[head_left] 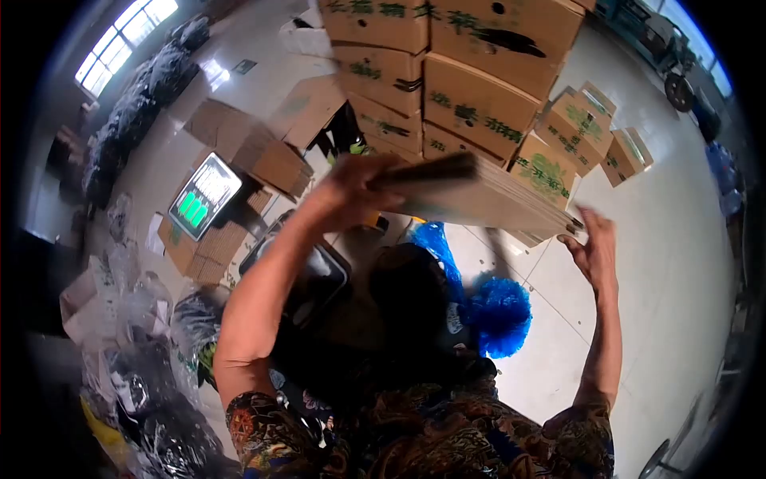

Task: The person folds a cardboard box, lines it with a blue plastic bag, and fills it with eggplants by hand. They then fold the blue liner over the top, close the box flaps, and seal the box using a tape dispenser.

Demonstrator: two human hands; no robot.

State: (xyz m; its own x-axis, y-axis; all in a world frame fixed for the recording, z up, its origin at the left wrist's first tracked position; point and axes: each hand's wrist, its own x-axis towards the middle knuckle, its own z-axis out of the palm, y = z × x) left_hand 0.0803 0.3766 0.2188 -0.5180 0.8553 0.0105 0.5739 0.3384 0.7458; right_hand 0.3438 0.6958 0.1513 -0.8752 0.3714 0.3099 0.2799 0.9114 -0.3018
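A brown cardboard box, which looks folded or partly flat, is held up in front of me between both hands. My left hand is closed around its left end, by a dark flap edge, and is slightly blurred. At the other end, the thumb and fingers of my right hand close on the layered right edge. Below the box, blue plastic film lies bunched on the floor by my legs. How the underside of the box is folded is hidden.
Tall stacked cartons with green print stand ahead. Smaller cartons are at the right. On the left are a weighing scale display, an open carton and clear and black plastic bags. A wheeled vehicle stands far right.
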